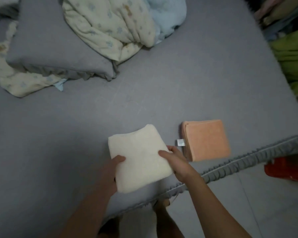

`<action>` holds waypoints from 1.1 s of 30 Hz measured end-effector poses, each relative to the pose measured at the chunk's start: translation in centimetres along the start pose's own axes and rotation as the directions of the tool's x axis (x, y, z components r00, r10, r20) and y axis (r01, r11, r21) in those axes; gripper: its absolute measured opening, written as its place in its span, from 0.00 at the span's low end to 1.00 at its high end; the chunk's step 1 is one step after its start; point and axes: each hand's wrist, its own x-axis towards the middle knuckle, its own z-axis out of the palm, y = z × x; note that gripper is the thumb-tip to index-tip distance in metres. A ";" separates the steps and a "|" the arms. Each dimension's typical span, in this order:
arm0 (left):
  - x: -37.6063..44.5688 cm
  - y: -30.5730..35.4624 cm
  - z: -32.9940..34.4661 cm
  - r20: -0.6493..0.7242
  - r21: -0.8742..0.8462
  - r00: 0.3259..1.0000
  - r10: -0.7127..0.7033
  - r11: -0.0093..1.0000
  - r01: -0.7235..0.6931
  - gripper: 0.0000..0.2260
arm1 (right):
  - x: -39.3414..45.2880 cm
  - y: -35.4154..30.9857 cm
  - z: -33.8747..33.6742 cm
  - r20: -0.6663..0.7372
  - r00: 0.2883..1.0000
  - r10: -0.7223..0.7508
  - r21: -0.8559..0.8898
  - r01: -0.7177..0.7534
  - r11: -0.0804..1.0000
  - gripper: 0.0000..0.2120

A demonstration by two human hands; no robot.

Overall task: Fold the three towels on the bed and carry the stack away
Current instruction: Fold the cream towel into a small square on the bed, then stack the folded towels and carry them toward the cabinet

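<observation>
A folded cream towel lies near the front edge of the grey bed. My left hand grips its left side with the thumb on top. My right hand holds its right side, thumb also on top. Just to the right, apart from it, a folded orange towel rests flat on the sheet, a small white tag sticking out of its left edge. A third towel is not identifiable in this view.
A grey pillow and a crumpled floral blanket with a light blue lining lie at the far side. Green cloth sits off the right edge. A red object stands on the floor at the right.
</observation>
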 end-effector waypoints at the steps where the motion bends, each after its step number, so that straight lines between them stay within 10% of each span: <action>1: -0.8 -1.1 2.5 0.057 -0.056 0.998 0.011 0.998 -0.008 0.19 | -0.8 -1.0 -3.0 0.002 0.999 -0.045 0.034 0.045 0.998 0.14; 7: -1.5 -9.4 19.4 0.218 -0.355 0.949 0.229 0.924 -0.142 0.26 | 0.3 -4.8 -19.6 0.009 0.932 -0.362 0.547 0.299 0.782 0.24; 13: 6.1 -18.9 30.2 0.020 0.082 0.996 -0.092 0.993 0.090 0.17 | 9.1 -1.6 -28.0 -0.254 0.947 -0.198 -0.206 0.147 0.967 0.25; 17: 7.6 -19.3 30.7 -0.049 0.520 0.955 -0.291 0.809 0.274 0.16 | 13.0 -0.1 -30.5 -0.213 0.957 -0.196 -0.372 0.107 0.922 0.28; 21: 6.6 -14.5 29.0 0.006 0.857 0.984 -0.176 0.508 0.086 0.24 | 12.3 -0.6 -30.6 -0.143 0.930 -0.338 -0.356 0.270 0.895 0.27; 25: 8.9 -10.1 28.0 -0.109 0.844 0.908 0.406 0.520 -0.131 0.26 | 12.1 -1.1 -31.1 -0.090 0.929 -0.360 -0.438 0.288 0.852 0.28; 29: 11.8 -10.3 29.4 -0.124 0.721 0.968 0.218 0.690 -0.063 0.36 | 12.6 -1.3 -30.5 -0.078 0.980 -0.185 -0.326 0.150 0.933 0.27; 33: 11.0 -11.9 29.7 -0.091 0.865 0.965 0.245 0.501 -0.045 0.30 | 11.4 -1.0 -30.3 -0.074 0.988 -0.132 -0.261 0.109 0.959 0.16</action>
